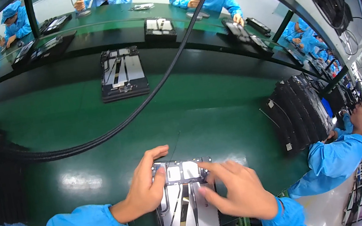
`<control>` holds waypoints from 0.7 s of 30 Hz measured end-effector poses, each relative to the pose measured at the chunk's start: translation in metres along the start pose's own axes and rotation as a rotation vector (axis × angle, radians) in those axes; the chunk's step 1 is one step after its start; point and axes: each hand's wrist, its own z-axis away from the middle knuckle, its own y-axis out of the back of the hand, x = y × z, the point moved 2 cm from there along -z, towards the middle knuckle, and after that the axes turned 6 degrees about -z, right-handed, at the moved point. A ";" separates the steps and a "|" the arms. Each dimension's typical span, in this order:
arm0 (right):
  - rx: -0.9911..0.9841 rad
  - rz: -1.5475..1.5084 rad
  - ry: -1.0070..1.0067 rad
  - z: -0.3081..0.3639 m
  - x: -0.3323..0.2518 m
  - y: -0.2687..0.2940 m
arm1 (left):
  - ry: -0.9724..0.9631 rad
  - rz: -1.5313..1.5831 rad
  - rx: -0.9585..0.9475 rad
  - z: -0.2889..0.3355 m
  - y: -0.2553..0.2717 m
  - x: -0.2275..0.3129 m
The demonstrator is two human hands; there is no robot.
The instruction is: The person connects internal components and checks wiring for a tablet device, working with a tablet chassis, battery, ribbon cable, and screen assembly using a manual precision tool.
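Observation:
An opened tablet [212,225] lies at the near edge of the green table, its silver cells and dark ribbon cables showing inside a black frame. My left hand [143,188] grips its upper left side, thumb on the inner edge and fingers reaching past the top corner. Beside those fingers a thin dark wire sticks up; its lower end cannot be made out. Over the upper right part is my right hand [241,186], slightly blurred, thumb and forefinger spread apart. Its forefinger tip is at the top right corner, and nothing shows between its fingers.
Another stack of opened tablets [125,86] stands farther up the green table [78,125]. A thick black cable [129,117] loops across the view. Upright rows of dark panels [293,113] stand at right, beside a seated co-worker [336,154]. More blue-clad people work beyond the raised shelf.

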 end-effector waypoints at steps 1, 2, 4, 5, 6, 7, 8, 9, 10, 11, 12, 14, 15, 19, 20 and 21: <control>-0.068 -0.130 0.022 -0.012 0.005 -0.008 | 0.016 -0.001 -0.001 0.000 0.003 0.000; 0.030 -0.215 0.121 -0.021 0.006 -0.022 | 0.063 0.109 -0.039 -0.001 0.004 0.002; 0.145 -0.238 0.288 -0.046 0.014 -0.053 | 0.072 0.154 -0.074 0.002 0.017 -0.003; 0.163 -0.166 0.343 -0.057 0.021 -0.065 | 0.086 0.140 -0.076 0.006 0.023 -0.006; 0.105 -0.277 0.319 -0.066 0.030 -0.075 | 0.042 0.119 -0.111 0.010 0.027 -0.007; 0.041 -0.243 0.338 -0.071 0.038 -0.082 | 0.000 0.094 -0.142 0.014 0.034 -0.007; -0.029 -0.293 0.320 -0.073 0.037 -0.079 | -0.037 0.050 -0.213 0.017 0.042 -0.005; -0.099 -0.340 0.302 -0.073 0.033 -0.075 | 0.002 0.027 -0.282 0.020 0.050 -0.001; -0.108 -0.358 0.303 -0.071 0.033 -0.073 | -0.024 -0.019 -0.303 0.019 0.051 0.003; -0.047 -0.337 0.326 -0.069 0.034 -0.071 | -0.051 -0.062 -0.326 0.019 0.050 0.004; 0.014 -0.315 0.348 -0.068 0.035 -0.069 | -0.096 -0.080 -0.359 0.018 0.045 0.003; 0.060 -0.299 0.368 -0.066 0.038 -0.069 | -0.075 -0.095 -0.401 0.016 0.041 0.005; 0.109 -0.268 0.393 -0.064 0.039 -0.068 | -0.083 -0.099 -0.410 0.015 0.040 0.005; 0.066 -0.172 0.480 -0.062 0.052 -0.065 | -0.077 -0.094 -0.454 0.011 0.035 0.005; 0.079 -0.170 0.497 -0.061 0.057 -0.066 | -0.076 -0.080 -0.461 0.010 0.033 0.004; 0.092 -0.168 0.515 -0.060 0.060 -0.067 | -0.075 -0.066 -0.467 0.008 0.031 0.004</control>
